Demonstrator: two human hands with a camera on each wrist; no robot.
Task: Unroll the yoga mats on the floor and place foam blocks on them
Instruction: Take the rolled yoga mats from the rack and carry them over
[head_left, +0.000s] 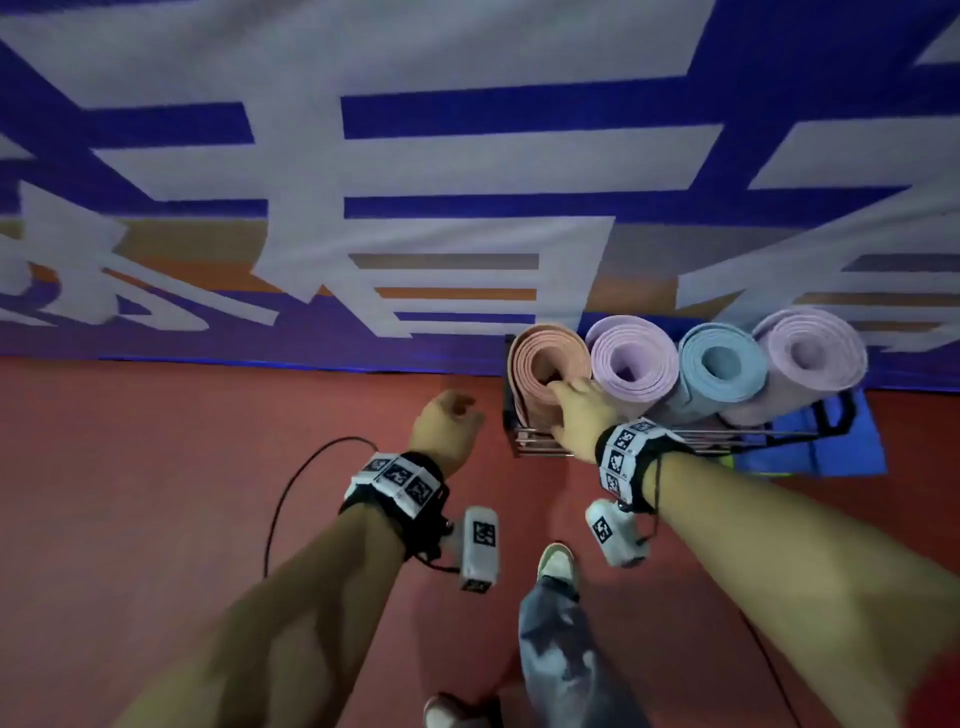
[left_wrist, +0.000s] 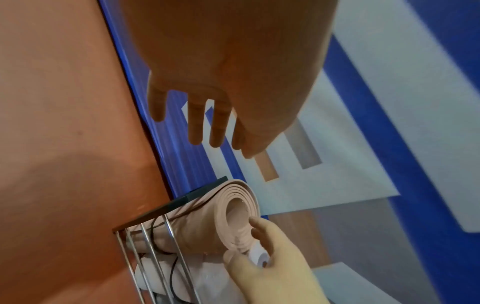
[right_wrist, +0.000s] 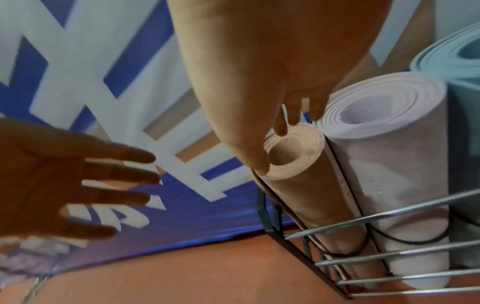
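Several rolled yoga mats stand upright in a wire rack (head_left: 540, 447) against the banner wall: a peach mat (head_left: 540, 358), a lilac mat (head_left: 634, 358), a light blue mat (head_left: 722, 364) and a pinkish mat (head_left: 810, 353). My right hand (head_left: 574, 408) grips the top of the peach mat (right_wrist: 306, 185), thumb on the outer rim and fingers over the roll's opening (left_wrist: 239, 214). My left hand (head_left: 447, 421) hovers to the left of the rack, fingers straight and spread (right_wrist: 78, 181), holding nothing. No foam block is recognisable.
A blue and white banner (head_left: 467, 156) hangs behind the rack. A flat blue item (head_left: 836, 452) lies on the red floor (head_left: 156, 467) right of the rack. A black cable (head_left: 291, 493) loops on the floor at left. My shoe (head_left: 557, 564) is just below the hands.
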